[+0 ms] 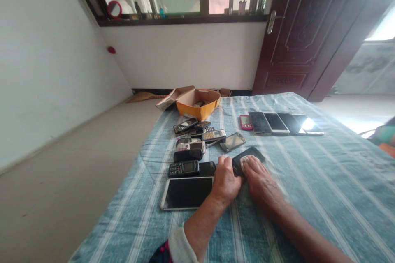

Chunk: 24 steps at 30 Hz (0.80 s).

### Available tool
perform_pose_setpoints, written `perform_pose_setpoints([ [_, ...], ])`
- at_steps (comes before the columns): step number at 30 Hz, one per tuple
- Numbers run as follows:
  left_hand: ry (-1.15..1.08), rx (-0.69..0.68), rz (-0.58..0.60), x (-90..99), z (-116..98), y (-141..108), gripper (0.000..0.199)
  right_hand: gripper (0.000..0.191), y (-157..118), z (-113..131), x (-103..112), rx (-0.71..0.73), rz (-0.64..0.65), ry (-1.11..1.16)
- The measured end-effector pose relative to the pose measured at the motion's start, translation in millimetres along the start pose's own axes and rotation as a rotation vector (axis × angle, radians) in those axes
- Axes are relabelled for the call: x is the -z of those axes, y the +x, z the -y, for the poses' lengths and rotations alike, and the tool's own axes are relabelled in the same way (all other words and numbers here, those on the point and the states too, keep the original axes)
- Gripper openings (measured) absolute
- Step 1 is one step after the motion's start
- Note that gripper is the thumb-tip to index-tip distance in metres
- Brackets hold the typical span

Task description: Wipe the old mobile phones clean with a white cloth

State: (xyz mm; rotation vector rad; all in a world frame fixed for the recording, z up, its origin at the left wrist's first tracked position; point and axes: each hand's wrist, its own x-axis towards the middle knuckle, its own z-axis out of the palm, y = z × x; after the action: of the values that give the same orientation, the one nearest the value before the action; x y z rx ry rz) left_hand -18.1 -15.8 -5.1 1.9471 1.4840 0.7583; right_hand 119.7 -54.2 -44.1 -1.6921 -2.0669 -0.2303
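A dark smartphone (pixel 257 154) lies at a slant on the striped cloth, partly covered by both hands. My left hand (pixel 226 181) grips its near left edge with the fingers curled. My right hand (pixel 262 181) presses a small white cloth (pixel 246 159) onto the phone's face. Left of my hands is a large white-framed phone (pixel 188 193) with a black screen, its right end hidden by my left wrist. A black keypad phone (pixel 184 168) lies just beyond it. A grey touchscreen phone (pixel 233 142) sits a little past the phone under my hands.
Several old phones (pixel 188 146) are piled on the left of the blue striped cloth (pixel 308 185). An open orange cardboard box (pixel 191 111) stands at the far edge. A red phone (pixel 245 122) and a row of smartphones (pixel 277 123) lie at the back right.
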Motion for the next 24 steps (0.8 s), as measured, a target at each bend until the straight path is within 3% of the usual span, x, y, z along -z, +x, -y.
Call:
perform_pose_setpoints([
  [8, 0.008, -0.006, -0.001, 0.2, -1, 0, 0.031, 0.042, 4, -13, 1, -0.105, -0.025, -0.057],
  [17, 0.022, -0.002, -0.008, -2.0, 1, 1, 0.032, 0.043, -7, 9, -3, -0.074, -0.018, -0.182],
  [24, 0.007, -0.012, -0.006, -1.0, 0, 0, 0.033, 0.040, 4, -6, 7, -0.144, -0.004, -0.227],
])
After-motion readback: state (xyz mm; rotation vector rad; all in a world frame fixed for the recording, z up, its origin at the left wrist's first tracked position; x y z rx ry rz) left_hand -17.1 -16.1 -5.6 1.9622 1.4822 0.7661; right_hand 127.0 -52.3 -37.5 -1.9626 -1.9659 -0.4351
